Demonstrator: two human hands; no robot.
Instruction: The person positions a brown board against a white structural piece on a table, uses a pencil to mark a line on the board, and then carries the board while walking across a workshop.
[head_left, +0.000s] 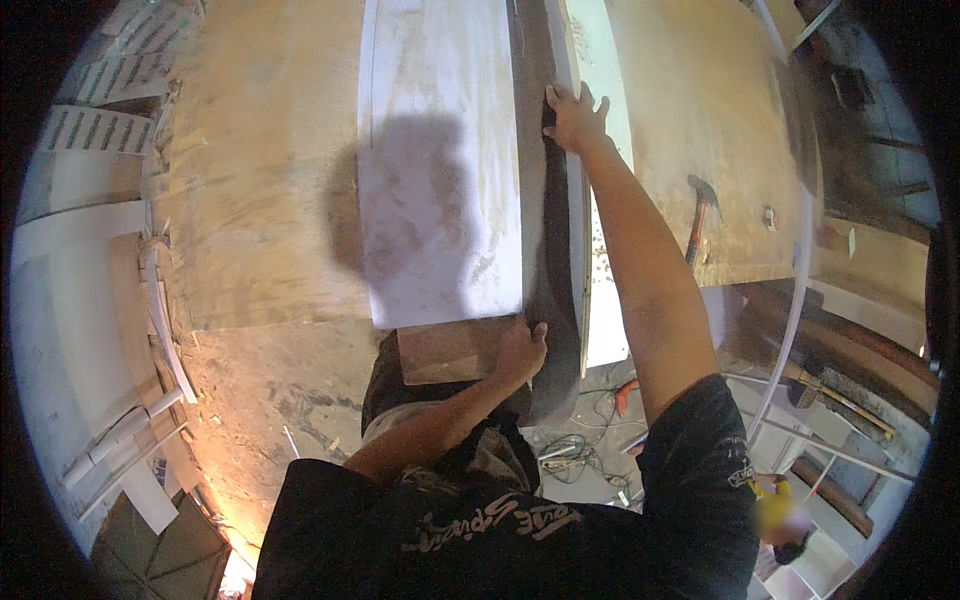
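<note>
**Fingers on the dark panel, both ends**

Fingers of the left hand [522, 350] curl around the near corner of the dark panel [548, 260], thumb on top, gripping its lower edge. Right hand [574, 117] is stretched far forward, fingers spread wide and flat against the panel's upper edge; whether they hook over it, I cannot tell.

Dark panel: long, narrow, standing on edge and leaning, running away from the body. Its near end overhangs the workbench [260, 220] edge.

Relative to the dark panel:
- White board [440, 200] lies flat just left of it, touching along its length, dusty, with a head shadow on it.
- Second white board [600, 60] stands just right of it, partly hidden by the right forearm.
- Brown block [450, 350] sits under the white board's near end, beside the left hand.
- Hammer [698, 215], red handle, lies on the bench well to the right.
- Cables [580, 445] on the floor below the near end.
- White strips [150, 310] lie far left, off the bench.
</note>
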